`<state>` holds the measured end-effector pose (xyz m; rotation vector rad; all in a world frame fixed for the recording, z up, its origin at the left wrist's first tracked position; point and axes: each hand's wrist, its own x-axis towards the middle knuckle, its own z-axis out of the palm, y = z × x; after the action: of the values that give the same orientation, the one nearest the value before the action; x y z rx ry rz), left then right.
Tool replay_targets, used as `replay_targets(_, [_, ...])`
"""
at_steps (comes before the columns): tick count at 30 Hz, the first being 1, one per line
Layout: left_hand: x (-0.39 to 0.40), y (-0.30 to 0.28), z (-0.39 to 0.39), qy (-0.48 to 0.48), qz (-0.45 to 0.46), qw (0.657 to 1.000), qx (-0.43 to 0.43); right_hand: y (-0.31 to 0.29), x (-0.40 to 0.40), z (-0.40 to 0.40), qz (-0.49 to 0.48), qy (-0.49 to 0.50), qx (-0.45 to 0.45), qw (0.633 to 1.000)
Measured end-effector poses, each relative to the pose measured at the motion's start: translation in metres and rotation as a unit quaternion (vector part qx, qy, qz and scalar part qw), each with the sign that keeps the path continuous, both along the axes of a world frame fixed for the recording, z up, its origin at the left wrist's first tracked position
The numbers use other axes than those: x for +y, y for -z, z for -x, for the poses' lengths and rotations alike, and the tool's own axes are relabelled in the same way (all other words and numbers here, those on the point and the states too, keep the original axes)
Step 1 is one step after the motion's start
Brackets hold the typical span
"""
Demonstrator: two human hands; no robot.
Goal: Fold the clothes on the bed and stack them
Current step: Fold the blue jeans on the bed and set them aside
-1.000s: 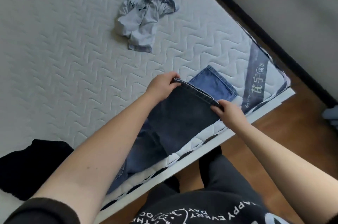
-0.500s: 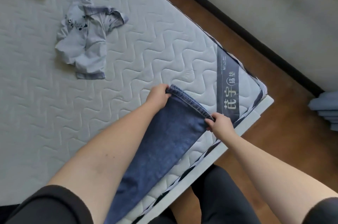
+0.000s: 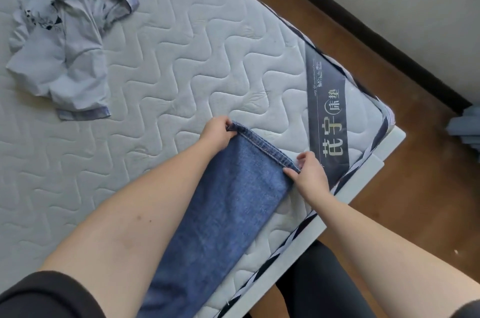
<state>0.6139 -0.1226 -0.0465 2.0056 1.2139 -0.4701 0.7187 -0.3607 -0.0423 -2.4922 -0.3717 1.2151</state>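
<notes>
Blue jeans (image 3: 228, 208) lie stretched along the near right part of the white quilted mattress (image 3: 181, 63), hem end pointing away from me. My left hand (image 3: 217, 133) pinches the left corner of the hem. My right hand (image 3: 310, 174) pinches the right corner, close to the dark label strip. The hem lies flat against the mattress between both hands. My left forearm covers part of the jeans' left side. A crumpled pale grey shirt (image 3: 65, 50) with darker trim lies at the far left of the mattress.
The mattress corner and white bed frame (image 3: 374, 174) sit at the right, with wooden floor (image 3: 415, 187) beyond. A dark baseboard runs along the wall at top right. A grey-blue object (image 3: 465, 130) shows at the right edge. My dark trousers are below the bed edge.
Both hands carried the jeans' hem away from me and laid it down, covering the lighter leg underneath. The camera view shifted right; the black garment at lower left is out of view.
</notes>
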Motion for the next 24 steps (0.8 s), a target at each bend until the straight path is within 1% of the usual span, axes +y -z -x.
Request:
replay_targets(2, [0.000,0.000,0.004,0.002,0.019,0.999,-0.033,-0.002,0.000,-0.004,0.013,-0.051,0.003,0.999])
replay_targets(4, [0.003,-0.002,0.007,0.014,0.020,0.998,-0.066,-0.007,-0.004,-0.009,0.007,-0.079,0.002,0.997])
replay_targets(6, [0.004,-0.004,0.005,0.044,0.011,0.995,-0.088,-0.012,-0.012,-0.014,-0.001,-0.084,0.005,0.996])
replay_targets(8, [0.001,-0.003,-0.005,0.078,0.002,0.992,-0.097,-0.014,-0.018,-0.019,0.000,-0.068,0.010,0.998])
replay_targets(10, [-0.004,0.000,-0.016,0.067,0.010,0.992,-0.104,-0.014,-0.021,-0.026,0.004,-0.053,0.000,0.999])
replay_targets(12, [-0.011,0.002,-0.028,0.032,0.017,0.993,-0.115,-0.011,-0.021,-0.035,0.011,-0.045,-0.011,0.999])
replay_targets(14, [-0.016,0.002,-0.037,0.001,0.017,0.992,-0.125,-0.009,-0.022,-0.044,0.039,-0.058,-0.029,0.997])
replay_targets(16, [-0.017,0.000,-0.037,-0.025,0.001,0.991,-0.130,-0.008,-0.025,-0.047,0.063,-0.071,-0.064,0.993])
replay_targets(18, [-0.013,-0.004,-0.027,-0.046,-0.025,0.991,-0.126,-0.010,-0.025,-0.043,0.058,-0.063,-0.097,0.992])
replay_targets(19, [-0.012,-0.006,-0.018,-0.039,-0.034,0.992,-0.116,-0.012,-0.024,-0.039,0.046,-0.058,-0.111,0.991])
replay_targets(22, [-0.018,-0.016,0.020,0.034,-0.037,0.995,-0.082,-0.021,-0.018,-0.020,0.000,-0.064,-0.154,0.986])
replay_targets(24, [-0.029,-0.023,0.053,0.024,-0.030,0.997,-0.074,-0.029,-0.012,0.000,-0.033,-0.083,-0.158,0.983])
